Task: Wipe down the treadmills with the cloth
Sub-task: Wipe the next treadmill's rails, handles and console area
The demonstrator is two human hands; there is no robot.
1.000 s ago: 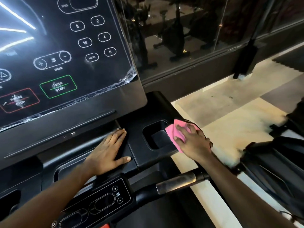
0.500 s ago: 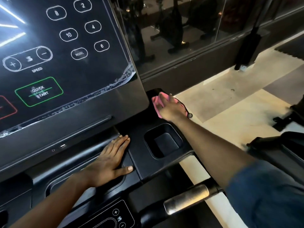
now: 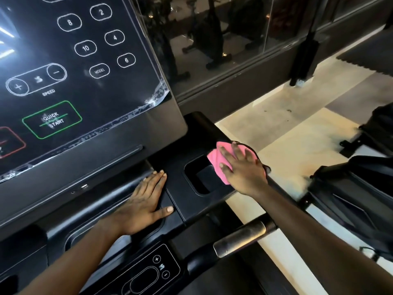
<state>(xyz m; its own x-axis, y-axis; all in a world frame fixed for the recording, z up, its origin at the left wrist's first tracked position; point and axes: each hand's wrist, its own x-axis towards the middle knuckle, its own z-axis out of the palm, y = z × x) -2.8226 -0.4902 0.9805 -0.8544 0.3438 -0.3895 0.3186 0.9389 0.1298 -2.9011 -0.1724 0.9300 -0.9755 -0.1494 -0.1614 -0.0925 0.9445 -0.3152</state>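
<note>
pressed the one pink cloth [image 3: 217,160] under a flat, spread right hand [image 3: 244,171] at the right rim of the treadmill [image 3: 176,160], just right of its one cup recess [image 3: 203,179], open floor [image 3: 287,135] beyond. rested the left hand [image 3: 144,203] flat, holding nothing, nearer the middle.

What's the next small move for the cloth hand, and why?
Probably slide the right hand and pink cloth left into the cup-holder recess: the cloth lies on its right rim, while the left hand rests flat on the console.
</note>
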